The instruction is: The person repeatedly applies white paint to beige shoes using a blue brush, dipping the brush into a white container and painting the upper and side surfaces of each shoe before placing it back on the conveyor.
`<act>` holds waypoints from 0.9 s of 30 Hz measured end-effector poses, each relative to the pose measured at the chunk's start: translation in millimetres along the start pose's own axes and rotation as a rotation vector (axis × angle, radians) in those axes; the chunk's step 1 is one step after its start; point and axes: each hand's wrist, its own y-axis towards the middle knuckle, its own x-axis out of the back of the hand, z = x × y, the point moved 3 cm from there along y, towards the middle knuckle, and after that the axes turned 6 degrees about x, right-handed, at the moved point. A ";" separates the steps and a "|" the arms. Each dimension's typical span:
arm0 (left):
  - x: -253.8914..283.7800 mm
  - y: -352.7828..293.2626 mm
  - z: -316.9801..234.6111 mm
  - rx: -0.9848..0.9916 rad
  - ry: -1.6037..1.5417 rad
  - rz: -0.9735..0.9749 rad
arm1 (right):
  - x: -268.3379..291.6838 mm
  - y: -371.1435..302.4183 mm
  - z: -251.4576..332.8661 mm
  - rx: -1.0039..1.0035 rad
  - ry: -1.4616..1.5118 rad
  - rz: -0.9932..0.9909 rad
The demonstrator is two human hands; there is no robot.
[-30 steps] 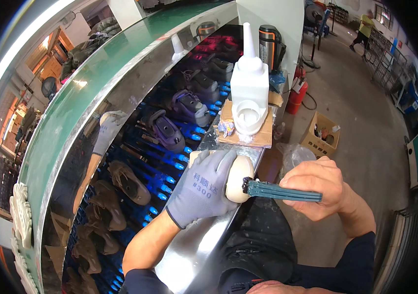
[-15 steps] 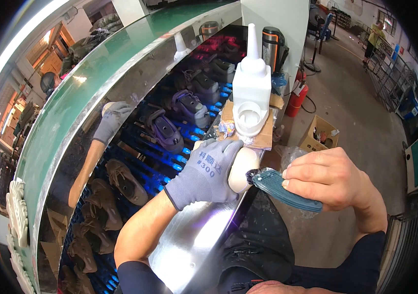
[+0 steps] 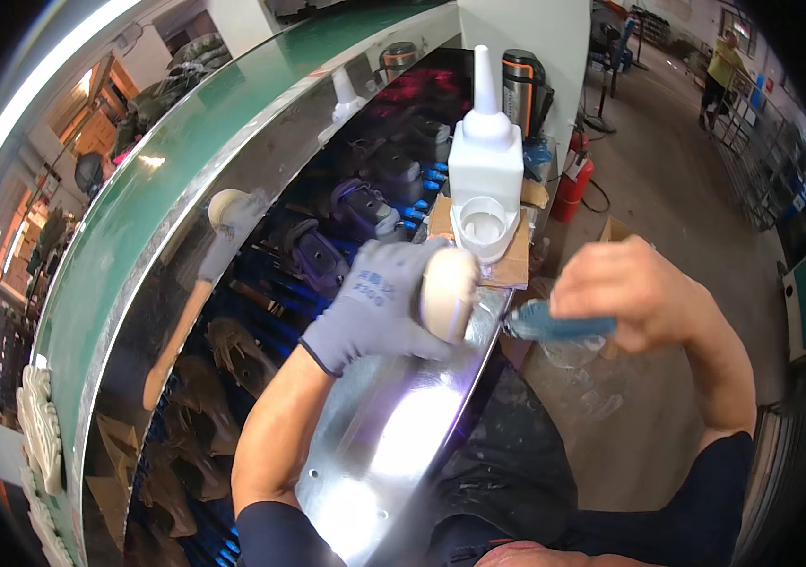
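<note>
**A:** What is the setting?

**B:** A polished steel bench (image 3: 393, 425) curves away under a green conveyor belt (image 3: 233, 123) in a workshop with a bare concrete floor (image 3: 667, 198). The metal panel below the belt mirrors the scene, and shoes (image 3: 313, 255) sit in rows on a shelf lit blue. A person in a yellow-green top (image 3: 724, 66) stands far off, by racks.

**A:** And the hands?

**B:** The left hand (image 3: 374, 302), in a grey knit glove, is curled around a cream-white rounded piece (image 3: 448, 293), holding it just above the bench edge. The bare right hand (image 3: 634, 288) is closed on the handle of a blue-green brush (image 3: 554, 328), blurred, its tip near the piece; whether they touch cannot be told.

**A:** What stands close by?

**B:** Just beyond the piece, a white squeeze bottle with a long nozzle (image 3: 485, 151) rises behind a white cup (image 3: 483, 230), both on a cardboard pad (image 3: 516, 269). Two steel flasks (image 3: 521, 80) and a red extinguisher (image 3: 573, 184) stand further back.
</note>
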 end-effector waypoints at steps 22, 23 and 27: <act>-66.7 -146.2 24.2 0.131 -2.121 -0.521 | -118.8 -0.8 -160.1 -0.758 -0.099 -0.370; -77.8 -145.9 13.0 0.221 -2.052 -0.572 | -116.8 -0.6 -160.5 -0.804 -0.119 -0.277; -104.4 -153.3 -20.4 0.497 -1.745 -0.632 | -134.7 0.7 -175.3 -0.814 -0.106 -0.229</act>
